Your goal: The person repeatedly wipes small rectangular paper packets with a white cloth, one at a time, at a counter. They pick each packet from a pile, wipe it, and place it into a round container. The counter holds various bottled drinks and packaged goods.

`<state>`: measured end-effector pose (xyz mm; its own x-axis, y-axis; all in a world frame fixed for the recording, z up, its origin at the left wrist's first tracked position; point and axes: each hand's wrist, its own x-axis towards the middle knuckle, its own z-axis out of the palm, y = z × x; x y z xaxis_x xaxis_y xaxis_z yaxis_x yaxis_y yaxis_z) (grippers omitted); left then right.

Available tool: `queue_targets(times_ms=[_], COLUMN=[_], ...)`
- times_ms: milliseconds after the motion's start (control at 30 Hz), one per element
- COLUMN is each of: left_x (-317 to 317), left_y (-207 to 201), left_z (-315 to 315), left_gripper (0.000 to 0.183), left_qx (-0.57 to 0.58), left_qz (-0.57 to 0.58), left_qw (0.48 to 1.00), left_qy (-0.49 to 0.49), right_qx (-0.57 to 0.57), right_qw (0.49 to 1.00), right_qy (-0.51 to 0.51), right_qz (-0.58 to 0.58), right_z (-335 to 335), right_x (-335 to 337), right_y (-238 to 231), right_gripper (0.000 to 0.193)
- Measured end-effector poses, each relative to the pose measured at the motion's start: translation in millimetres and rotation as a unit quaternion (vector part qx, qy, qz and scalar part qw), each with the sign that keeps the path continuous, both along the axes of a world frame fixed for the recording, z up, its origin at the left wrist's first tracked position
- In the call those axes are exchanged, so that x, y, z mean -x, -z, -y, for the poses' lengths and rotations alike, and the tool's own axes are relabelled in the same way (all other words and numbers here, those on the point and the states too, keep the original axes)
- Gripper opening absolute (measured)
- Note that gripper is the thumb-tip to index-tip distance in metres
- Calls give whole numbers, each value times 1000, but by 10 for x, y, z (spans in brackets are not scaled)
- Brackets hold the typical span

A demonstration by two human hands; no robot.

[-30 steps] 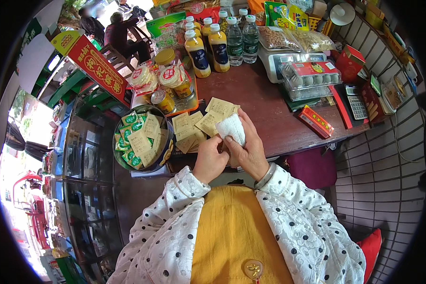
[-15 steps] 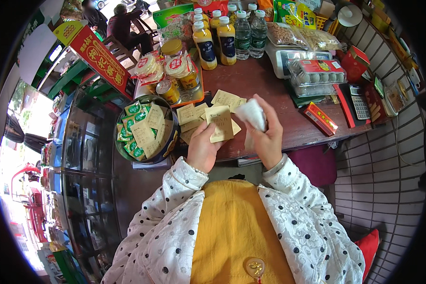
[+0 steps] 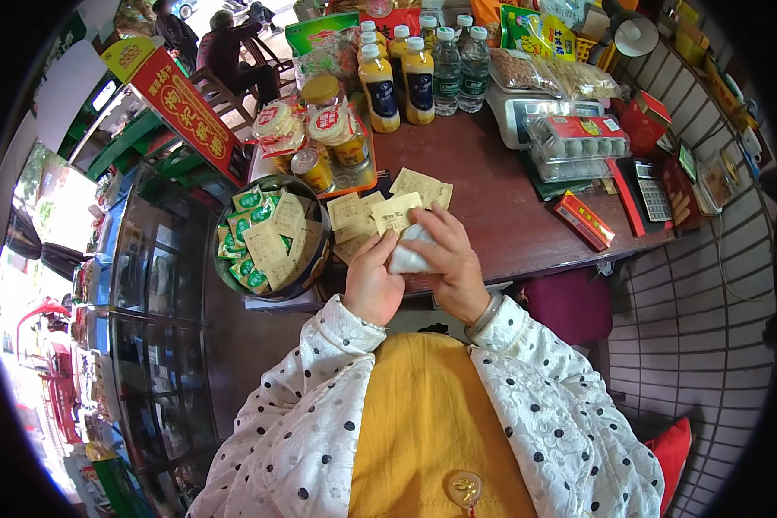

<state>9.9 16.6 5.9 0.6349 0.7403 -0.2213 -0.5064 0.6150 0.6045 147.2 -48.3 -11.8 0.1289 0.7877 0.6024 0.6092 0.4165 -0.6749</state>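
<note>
My left hand is closed on a small tan paper packet, held above the near edge of the table. My right hand grips a crumpled white cloth or tissue and meets the left hand at the packet's lower part. Its fingertips reach the packet's right side. Behind them, more tan packets lie loosely overlapped on the table. To the left of my hands stands a round dark tin filled with tan packets and green-and-white sachets.
Bottles of yellow drink and clear water bottles stand at the back of the dark red table. Jars and cans sit on a tray behind the tin. At right are a scale, an egg carton, a red box and a calculator.
My right hand has moved left with the white cloth, onto the packet in my left hand. The packet has tipped and sits slightly farther back.
</note>
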Motion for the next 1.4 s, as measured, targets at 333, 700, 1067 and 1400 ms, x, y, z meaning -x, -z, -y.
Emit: queue_targets(times_ms=[333,700,1067,1400], left_x=[-3,30,-19,-59], left_y=[-44,55,-32,27], left_z=[13,54,46,98], left_gripper=[31,38,30,33], left_qx=[-85,-274,-107,-126], left_qz=[-10,-202,-46,-103], left_qw=[995,933,992,985], left_qy=[-47,-120,-46,60], right_qx=[208,129,107,-14], right_qw=[735,850,962,998], right_qy=[-147,58,-7,60], right_qz=[-628,-507,-252,-24], right_z=[123,68,96,-16], right_x=[-66,-83,110,-4], right_y=[-224,-139,-58,-216], right_gripper=[40,24,38,59])
